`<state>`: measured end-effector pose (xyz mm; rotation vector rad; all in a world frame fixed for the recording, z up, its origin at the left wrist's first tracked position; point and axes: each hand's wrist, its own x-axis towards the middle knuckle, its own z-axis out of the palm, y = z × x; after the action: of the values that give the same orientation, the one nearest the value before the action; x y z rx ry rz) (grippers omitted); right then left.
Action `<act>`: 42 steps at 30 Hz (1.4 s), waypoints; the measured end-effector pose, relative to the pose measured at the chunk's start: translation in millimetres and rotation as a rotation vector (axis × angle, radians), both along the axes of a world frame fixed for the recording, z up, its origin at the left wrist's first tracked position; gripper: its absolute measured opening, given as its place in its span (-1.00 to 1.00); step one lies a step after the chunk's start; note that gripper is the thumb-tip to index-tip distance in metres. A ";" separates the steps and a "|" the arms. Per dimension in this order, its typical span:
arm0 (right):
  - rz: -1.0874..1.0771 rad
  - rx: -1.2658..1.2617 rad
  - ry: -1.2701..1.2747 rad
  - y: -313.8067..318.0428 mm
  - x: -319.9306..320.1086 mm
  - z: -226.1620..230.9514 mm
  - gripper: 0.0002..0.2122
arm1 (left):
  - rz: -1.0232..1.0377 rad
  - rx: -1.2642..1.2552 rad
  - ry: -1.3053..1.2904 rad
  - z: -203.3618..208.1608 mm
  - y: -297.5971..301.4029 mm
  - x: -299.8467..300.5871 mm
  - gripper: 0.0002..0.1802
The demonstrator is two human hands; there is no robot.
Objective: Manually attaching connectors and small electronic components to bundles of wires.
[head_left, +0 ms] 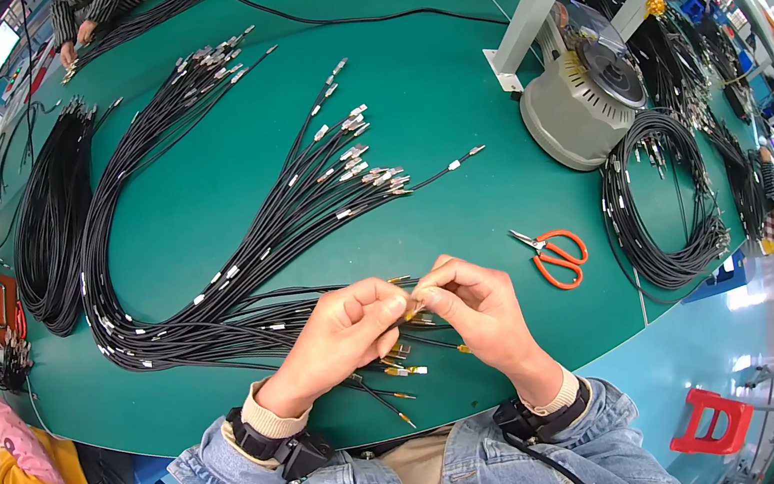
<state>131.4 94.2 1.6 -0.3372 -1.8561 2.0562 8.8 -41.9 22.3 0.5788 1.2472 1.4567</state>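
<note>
My left hand [347,338] and my right hand [482,316] meet above the near edge of the green table, both closed in a pinch. Between the fingertips is a small amber piece [413,309], partly hidden by the fingers; whether it is attached to a cable cannot be made out. Under and behind my hands runs a bundle of black cables [239,265], curved in a U, with silvery connectors and white tags at the far ends. Several near cable ends with amber wraps [405,371] show below my hands. Scissors with orange handles [564,260] lie to the right.
A coiled cable bundle [659,199] lies at the right beside a grey machine [579,110] and white metal legs [534,16]. Another black bundle [57,233] rests at the left. Co-workers sit or stand around. A red stool [711,422] is on the floor.
</note>
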 end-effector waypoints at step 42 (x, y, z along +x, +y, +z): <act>-0.652 -0.206 0.041 165.7 2.8 42.1 -0.83 | 0.157 -0.004 1.586 -40.0 73.1 -74.7 -0.84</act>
<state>134.2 259.8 43.6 -0.8221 -1.2711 1.7633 -65.9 31.2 -17.6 1.8308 2.4761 0.9402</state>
